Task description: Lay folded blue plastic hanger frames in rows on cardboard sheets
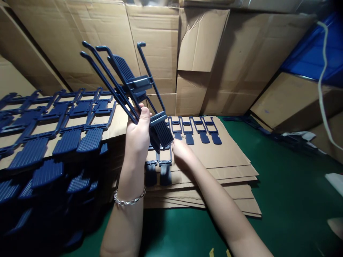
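Several dark blue plastic frames (142,84) with ribbed plates are held up in a bundle by my left hand (138,137), its fingers wrapped round their rods. My right hand (182,151) is closed at the bundle's lower right end, by the ribbed tip of one frame; its fingertips are partly hidden, and what they grip is too small to name. Beneath my hands, similar pieces (165,167) lie on a stack of flat cardboard sheets (209,160). A row of more such pieces (199,130) lies along the sheet's back edge.
At the left, many blue frames (91,139) lie in layers on cardboard. Cardboard boxes (152,35) form a wall behind. The green surface (289,185) extends to the right, with dark parts along its back edge. A white cable (323,78) hangs at the right.
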`<action>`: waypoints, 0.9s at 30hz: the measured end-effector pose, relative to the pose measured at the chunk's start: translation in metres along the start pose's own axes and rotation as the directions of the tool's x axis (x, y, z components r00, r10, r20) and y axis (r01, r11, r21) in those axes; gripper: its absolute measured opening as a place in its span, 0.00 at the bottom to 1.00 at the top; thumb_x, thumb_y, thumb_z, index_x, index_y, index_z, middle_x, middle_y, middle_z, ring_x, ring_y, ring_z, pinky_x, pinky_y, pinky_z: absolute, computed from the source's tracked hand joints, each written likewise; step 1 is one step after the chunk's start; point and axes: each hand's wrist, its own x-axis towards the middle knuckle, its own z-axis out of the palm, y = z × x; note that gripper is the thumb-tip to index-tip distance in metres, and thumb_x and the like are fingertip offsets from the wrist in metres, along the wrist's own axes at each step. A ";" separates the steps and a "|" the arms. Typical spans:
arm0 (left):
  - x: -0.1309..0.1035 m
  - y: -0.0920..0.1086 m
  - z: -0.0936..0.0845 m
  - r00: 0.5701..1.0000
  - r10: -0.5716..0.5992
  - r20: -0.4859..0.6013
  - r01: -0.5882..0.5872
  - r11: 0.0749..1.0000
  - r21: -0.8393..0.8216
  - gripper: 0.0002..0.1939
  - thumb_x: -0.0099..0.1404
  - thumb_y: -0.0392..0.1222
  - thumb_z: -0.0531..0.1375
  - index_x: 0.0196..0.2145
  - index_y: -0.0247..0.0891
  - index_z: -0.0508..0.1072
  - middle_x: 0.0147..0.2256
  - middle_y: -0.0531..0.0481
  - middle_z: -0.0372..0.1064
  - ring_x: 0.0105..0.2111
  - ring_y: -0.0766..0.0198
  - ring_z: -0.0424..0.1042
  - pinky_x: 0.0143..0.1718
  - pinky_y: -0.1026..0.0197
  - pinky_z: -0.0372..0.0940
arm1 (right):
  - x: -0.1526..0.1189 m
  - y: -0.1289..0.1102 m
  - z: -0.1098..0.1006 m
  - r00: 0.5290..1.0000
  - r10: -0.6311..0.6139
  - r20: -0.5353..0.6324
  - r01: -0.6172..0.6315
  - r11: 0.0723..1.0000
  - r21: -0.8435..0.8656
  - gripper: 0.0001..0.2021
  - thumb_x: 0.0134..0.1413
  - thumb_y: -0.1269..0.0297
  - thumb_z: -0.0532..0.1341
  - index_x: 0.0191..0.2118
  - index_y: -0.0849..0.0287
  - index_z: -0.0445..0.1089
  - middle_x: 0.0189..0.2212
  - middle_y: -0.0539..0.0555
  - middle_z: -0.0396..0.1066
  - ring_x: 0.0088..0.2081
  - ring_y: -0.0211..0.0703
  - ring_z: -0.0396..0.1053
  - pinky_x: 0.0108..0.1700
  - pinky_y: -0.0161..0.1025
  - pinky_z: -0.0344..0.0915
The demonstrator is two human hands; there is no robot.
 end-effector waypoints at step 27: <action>-0.019 -0.024 0.032 0.836 -0.242 0.493 0.277 0.961 0.004 0.11 0.59 0.48 0.57 0.30 0.36 0.70 0.30 0.51 0.67 0.33 0.67 0.67 0.39 0.64 0.62 | -0.029 -0.009 -0.070 0.801 -0.003 -0.599 0.469 0.625 0.624 0.21 0.55 0.62 0.50 0.54 0.63 0.58 0.25 0.51 0.65 0.22 0.35 0.62 0.25 0.33 0.62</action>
